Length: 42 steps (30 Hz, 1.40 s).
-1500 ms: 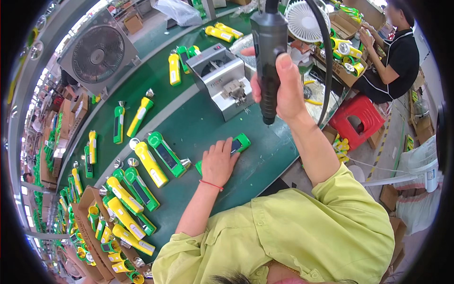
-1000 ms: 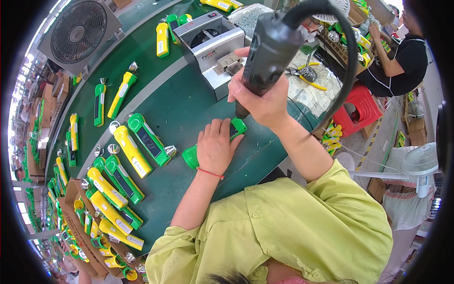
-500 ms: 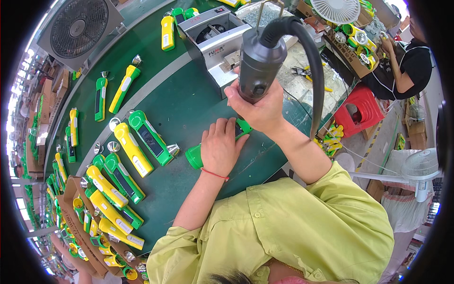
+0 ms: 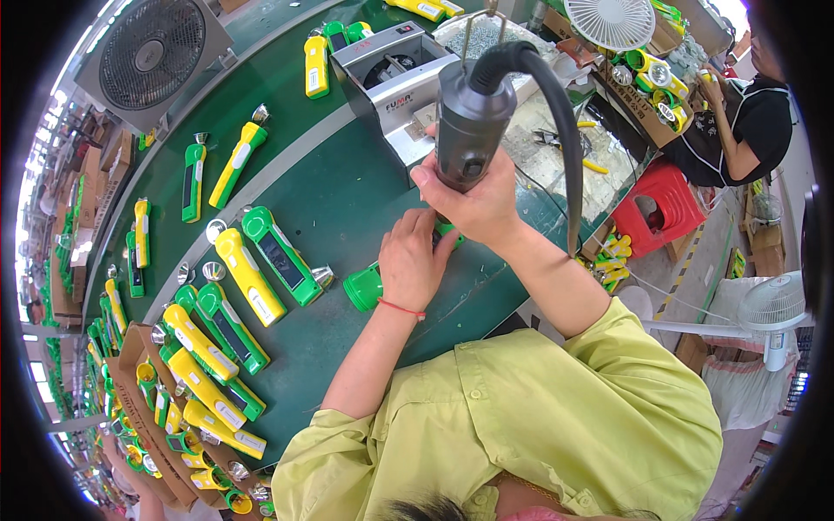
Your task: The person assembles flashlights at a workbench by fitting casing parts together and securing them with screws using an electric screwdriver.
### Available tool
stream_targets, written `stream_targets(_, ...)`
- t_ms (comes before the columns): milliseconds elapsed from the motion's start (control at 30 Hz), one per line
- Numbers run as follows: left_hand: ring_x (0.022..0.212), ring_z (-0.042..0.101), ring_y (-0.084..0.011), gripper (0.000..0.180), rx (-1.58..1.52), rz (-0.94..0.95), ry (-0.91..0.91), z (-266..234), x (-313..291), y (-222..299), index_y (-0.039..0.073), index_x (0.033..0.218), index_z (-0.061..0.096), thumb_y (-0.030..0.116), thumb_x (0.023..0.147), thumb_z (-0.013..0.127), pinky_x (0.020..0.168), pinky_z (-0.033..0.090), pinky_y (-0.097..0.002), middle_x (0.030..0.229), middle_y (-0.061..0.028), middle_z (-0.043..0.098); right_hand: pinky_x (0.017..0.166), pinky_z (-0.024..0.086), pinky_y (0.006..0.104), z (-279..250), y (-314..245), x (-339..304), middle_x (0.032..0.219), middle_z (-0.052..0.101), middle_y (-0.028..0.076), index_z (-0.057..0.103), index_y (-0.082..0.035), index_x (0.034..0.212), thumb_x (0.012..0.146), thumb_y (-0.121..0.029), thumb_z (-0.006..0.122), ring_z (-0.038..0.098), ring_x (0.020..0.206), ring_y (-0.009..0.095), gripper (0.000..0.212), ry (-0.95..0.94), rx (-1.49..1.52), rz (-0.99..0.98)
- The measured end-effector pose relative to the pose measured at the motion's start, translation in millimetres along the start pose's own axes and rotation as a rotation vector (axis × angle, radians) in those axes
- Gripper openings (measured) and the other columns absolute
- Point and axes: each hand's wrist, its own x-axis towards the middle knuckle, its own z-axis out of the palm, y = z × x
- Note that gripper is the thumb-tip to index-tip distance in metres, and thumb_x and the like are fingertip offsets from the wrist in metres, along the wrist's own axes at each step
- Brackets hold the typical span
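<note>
My right hand (image 4: 480, 201) is wrapped around a dark grey electric screwdriver (image 4: 469, 130), which hangs from a metal hook with a thick black cable at its top. The screwdriver stands nearly upright, and its tip is hidden behind my hand. Just below and to the left, my left hand (image 4: 412, 265) grips a green flashlight (image 4: 363, 287) lying on the green table (image 4: 339, 347). The flashlight's wide round end sticks out left of my wrist, and a bit of its other end shows past my fingers. Beside the screwdriver sits a grey screw feeder (image 4: 395, 91).
Several yellow and green flashlights (image 4: 249, 276) with loose silver reflectors lie on the left. A tray of screws (image 4: 486, 39) is behind the feeder, pliers (image 4: 549, 139) to the right. A cardboard box (image 4: 143, 417) stands lower left, a red stool (image 4: 665, 208) right. A co-worker (image 4: 738, 130) works at upper right.
The screwdriver and my right hand have shifted slightly left, closer to my left hand. My left hand keeps its grip on the flashlight. The whole view has turned a little.
</note>
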Motion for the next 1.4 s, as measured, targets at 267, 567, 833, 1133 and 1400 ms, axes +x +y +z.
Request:
stream_targets(267,0.076,0.059,-0.0333,0.027,-0.152,-0.096,0.043,0.7,5.3,7.9,0.003,0.089,0.057,0.024,0.076,0.068,0.065,0.046,-0.0421,0.081,-0.0139,0.06,0.067,0.044,0.0237,-3.4,-3.4,-1.3,0.088,0.054,0.002,0.046,-0.003,0.113,0.07,-0.03,0.079,0.053,0.077,0.009,0.061,-0.038,0.109,0.069)
stream_targets(567,0.073,0.06,-0.0362,0.029,0.044,-0.161,-0.069,-0.1,9.5,16.5,0.002,0.09,0.053,0.028,0.08,0.065,0.064,0.047,-0.0443,0.082,-0.0168,0.061,0.066,0.044,0.0262,-5.9,-23.9,4.6,0.073,0.055,0.004,0.044,0.0,0.124,0.066,-0.073,0.06,0.056,0.071,0.013,0.095,-0.123,0.243,0.217)
stream_targets(833,0.076,0.061,-0.0363,0.03,0.021,-0.146,-0.045,-0.6,10.0,16.4,0.002,0.093,0.053,0.028,0.081,0.064,0.063,0.049,-0.0443,0.085,-0.0174,0.062,0.066,0.043,0.0255,-9.1,-18.7,1.8,0.076,0.056,0.006,0.048,-0.001,0.12,0.07,-0.065,0.061,0.055,0.071,0.012,0.082,-0.13,0.233,0.14)
stream_targets(1133,0.077,0.061,-0.0355,0.035,-0.011,-0.127,-0.034,-4.7,7.2,14.5,0.004,0.105,0.053,0.026,0.079,0.064,0.062,0.049,-0.0438,0.086,-0.015,0.062,0.067,0.045,0.0253,-3.7,-1.5,-6.6,0.077,0.057,0.005,0.048,0.001,0.116,0.072,-0.04,0.073,0.054,0.07,0.011,0.066,-0.094,0.321,0.04)
stream_targets(1400,0.082,0.058,-0.0253,0.051,0.358,-0.046,-0.163,-27.6,-17.3,1.7,0.005,0.098,0.061,0.041,0.065,0.075,0.069,0.046,-0.0372,0.088,-0.0072,0.057,0.056,0.043,0.0193,2.6,7.1,-3.5,0.072,0.059,0.001,0.049,0.002,0.109,0.074,0.004,0.068,0.054,0.062,0.004,0.04,0.005,0.101,0.035)
